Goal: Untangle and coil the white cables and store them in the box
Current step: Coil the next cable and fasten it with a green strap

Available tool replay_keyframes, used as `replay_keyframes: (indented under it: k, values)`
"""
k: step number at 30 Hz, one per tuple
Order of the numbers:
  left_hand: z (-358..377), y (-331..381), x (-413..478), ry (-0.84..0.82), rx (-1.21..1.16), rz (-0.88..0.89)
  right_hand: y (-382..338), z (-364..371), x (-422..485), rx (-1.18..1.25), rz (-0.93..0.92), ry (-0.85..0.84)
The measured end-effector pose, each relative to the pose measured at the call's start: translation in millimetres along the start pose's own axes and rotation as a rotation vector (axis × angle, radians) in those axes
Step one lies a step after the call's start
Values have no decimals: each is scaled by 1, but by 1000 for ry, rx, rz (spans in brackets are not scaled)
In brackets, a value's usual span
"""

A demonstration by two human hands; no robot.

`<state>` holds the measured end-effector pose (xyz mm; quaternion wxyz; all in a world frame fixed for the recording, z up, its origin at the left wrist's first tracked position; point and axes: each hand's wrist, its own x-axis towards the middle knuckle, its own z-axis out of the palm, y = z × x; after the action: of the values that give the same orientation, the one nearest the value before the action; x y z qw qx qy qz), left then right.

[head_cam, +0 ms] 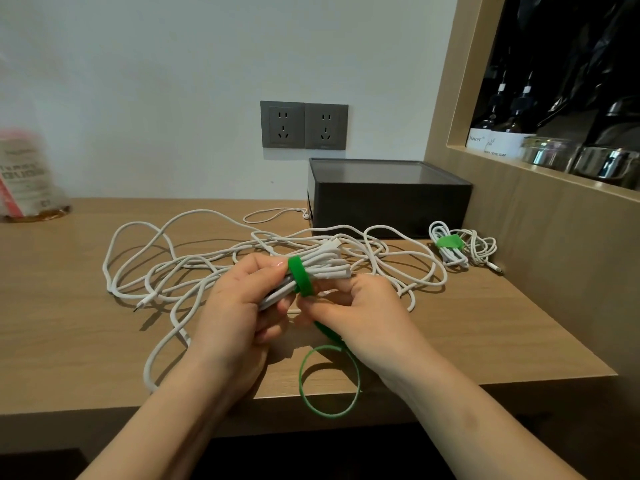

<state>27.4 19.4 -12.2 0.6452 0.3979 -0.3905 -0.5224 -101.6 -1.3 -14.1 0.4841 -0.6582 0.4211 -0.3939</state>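
Forward of the dark grey rectangular box [388, 202], above the light wooden desk [69, 306], the left hand [239, 299] held a folded bundle of white cable [325, 268]. Its fingers [266, 268] were curled round the end of the bundle farther from the box. A green fabric strap [300, 281] was wrapped round the bundle, touching the left fingertips. The right hand [360, 306] was at the strap, fingers [332, 299] pinched together on the strap's free tail. That tail ran down under the hand and formed a loose green loop [329, 382] over the desk edge farthest from the box.

A tangle of loose white cables [166, 268] lay spread on the desk in front of the box and to its left. A second coiled white cable bundle [448, 245], tied with green strap, lay on the desk just beside the box's right front corner. Two grey wall sockets [304, 125] were mounted on the wall above the box, towards its left.
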Motion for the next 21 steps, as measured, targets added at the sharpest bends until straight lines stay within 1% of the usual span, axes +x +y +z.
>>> replay_keyframes:
  k: [4,8,10,14,17,21]
  values:
    - [-1,2,-2,-58,-18,9,-1,-2,0,41,-21,-25]
    - [0,2,-4,-171,54,-14,-3,-6,-1,-28,-66,27]
    - [-1,3,-4,-205,84,-29,-4,-9,-1,-40,-76,9]
    - [0,2,-6,-268,174,-25,-4,-16,1,143,12,0]
    - [4,0,-9,-300,297,0,-2,-21,2,178,-9,35]
    - [3,0,-7,-263,446,42,-2,-24,-1,313,-27,46]
